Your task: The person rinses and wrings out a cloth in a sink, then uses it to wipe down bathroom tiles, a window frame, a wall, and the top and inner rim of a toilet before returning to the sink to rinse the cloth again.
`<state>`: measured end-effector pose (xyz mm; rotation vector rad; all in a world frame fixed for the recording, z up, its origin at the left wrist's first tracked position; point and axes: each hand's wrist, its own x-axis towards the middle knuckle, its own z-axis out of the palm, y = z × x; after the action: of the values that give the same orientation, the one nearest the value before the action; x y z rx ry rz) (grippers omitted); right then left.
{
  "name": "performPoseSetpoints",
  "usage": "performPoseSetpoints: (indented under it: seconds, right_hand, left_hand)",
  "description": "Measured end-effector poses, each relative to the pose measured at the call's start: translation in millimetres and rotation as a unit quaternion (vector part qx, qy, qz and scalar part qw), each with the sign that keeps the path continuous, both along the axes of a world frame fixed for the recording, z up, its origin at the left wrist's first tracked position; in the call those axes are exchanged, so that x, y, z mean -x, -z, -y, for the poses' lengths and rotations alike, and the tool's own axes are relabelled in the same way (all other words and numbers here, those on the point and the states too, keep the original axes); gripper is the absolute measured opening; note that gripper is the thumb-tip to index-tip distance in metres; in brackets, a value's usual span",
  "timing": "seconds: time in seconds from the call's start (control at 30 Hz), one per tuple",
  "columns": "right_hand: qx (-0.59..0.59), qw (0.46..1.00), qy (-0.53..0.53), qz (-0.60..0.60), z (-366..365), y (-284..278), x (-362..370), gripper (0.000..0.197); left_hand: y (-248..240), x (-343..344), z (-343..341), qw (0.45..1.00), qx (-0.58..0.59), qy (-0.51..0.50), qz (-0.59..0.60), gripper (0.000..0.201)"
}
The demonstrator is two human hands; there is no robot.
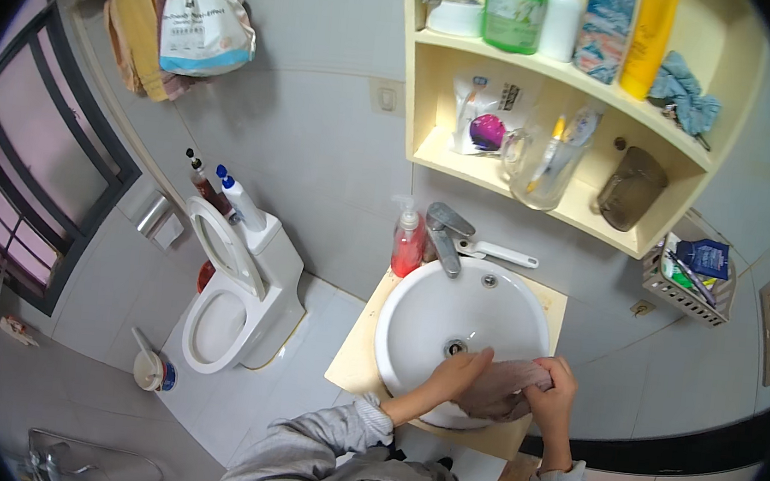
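Note:
A pinkish-brown cloth (502, 388) lies bunched over the near rim of a round white sink (433, 315). My left hand (457, 374) presses on the cloth's left end, inside the basin. Its right end is gripped by my right hand (554, 394), at the sink's near-right rim. Both forearms wear grey sleeves and come up from the lower edge. The drain (455, 347) shows just beyond my left hand.
A chrome tap (446, 235), a red soap pump bottle (407, 243) and a white brush (500, 252) stand behind the sink. A cream wall shelf (585, 84) with bottles and cups hangs above. A white toilet (229, 304) with raised lid stands left.

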<state>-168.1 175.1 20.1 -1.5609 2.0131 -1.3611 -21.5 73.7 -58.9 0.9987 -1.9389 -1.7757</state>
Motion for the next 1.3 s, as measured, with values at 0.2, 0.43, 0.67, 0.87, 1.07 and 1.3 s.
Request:
performPoseSetpoints:
  seconds: [0.2, 0.43, 0.67, 0.87, 1.07, 1.3]
  right_hand:
    - [0.124, 0.991, 0.033, -0.047, -38.6, -27.6, 33.3, 0.025]
    - [0.006, 0.983, -0.152, 0.104, -78.1, -27.0, 61.0, 0.032]
    - [0.035, 0.962, -0.272, 0.002, -44.9, -50.1, 14.9, 0.040]
    - [-0.027, 0.949, -0.305, 0.078, 9.9, -68.3, -54.7, 0.028]
    - [0.011, 0.874, -0.369, 0.316, 98.7, -97.9, -130.6, 0.023]
    - [0.054, 0.760, -0.288, 0.580, 200.5, -95.3, -226.2, 0.018]
  left_hand:
    - [-33.2, 6.3, -52.4, 0.986, 0.104, 0.109, -0.070, 0.041]
    - [-86.0, 5.5, -72.0, 0.966, 0.203, -0.052, -0.153, 0.027]
    - [-154.1, -54.4, -41.9, 0.840, 0.517, -0.142, -0.089, 0.024]
    - [-193.5, -107.2, 6.4, 0.869, 0.355, -0.249, -0.238, 0.014]
    - [-176.3, -183.2, 106.6, 0.870, 0.275, -0.286, -0.293, 0.019]
    - [-89.3, -250.7, 142.3, 0.890, 0.280, -0.336, -0.130, 0.028]
